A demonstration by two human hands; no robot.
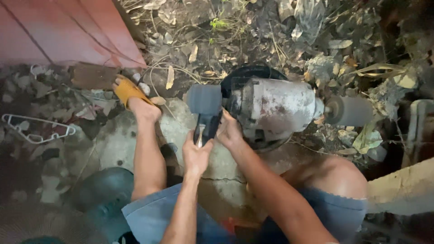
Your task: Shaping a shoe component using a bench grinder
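A grimy white bench grinder [275,108] stands on a cracked concrete slab [135,144], with a grey wheel at its left end [204,99] and another at its right end [350,110]. My left hand [196,156] and my right hand [229,133] together hold a small flat metal blade [199,135] up under the left grinding wheel. The blade's tip sits against or just below the wheel; exact contact is hard to tell. My bare legs in cut-off denim shorts frame the grinder, and my left foot wears a yellow sandal [127,90].
Dry leaves and twigs [217,40] cover the ground behind the grinder. A pink tiled surface [68,29] lies at top left, a white wire hanger [38,129] at left, a dark rounded object [101,192] by my left knee, and a pale concrete edge [402,190] at right.
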